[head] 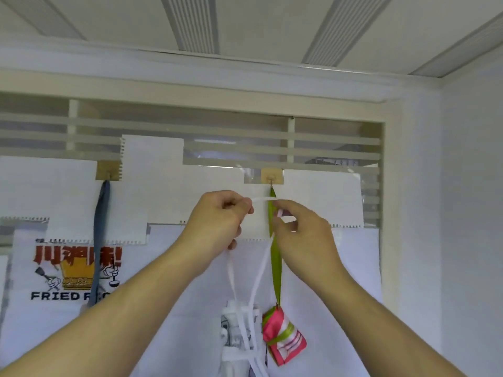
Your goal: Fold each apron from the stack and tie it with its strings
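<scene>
Both arms reach up toward a glass partition wall crossed by frosted horizontal bands, much of it covered with white paper sheets taped edge to edge. The left hand has its fingers curled round a white string, pinching the loop's top just at 9 o'clock of a small hook set on a tan patch of the wall. The right hand, just at 3 o'clock of the left, pinches the same white string between thumb and fingertips, close beneath the hook. From the hands the string runs down in two strands to a folded white apron hanging at 6 o'clock, wrapped with its own white ties. A green string already hangs from the hook, passing between the two hands, and carries a folded pink apron bound with green ribbon, just at 3 o'clock of the white one. At 9 o'clock, a second hook holds a blue-grey strap that falls across a white poster printed with red characters and the words "FRIED R…". Above, at 12 o'clock, the ceiling shows pale panels with long slatted strips. A plain white wall closes the room at 3 o'clock.
</scene>
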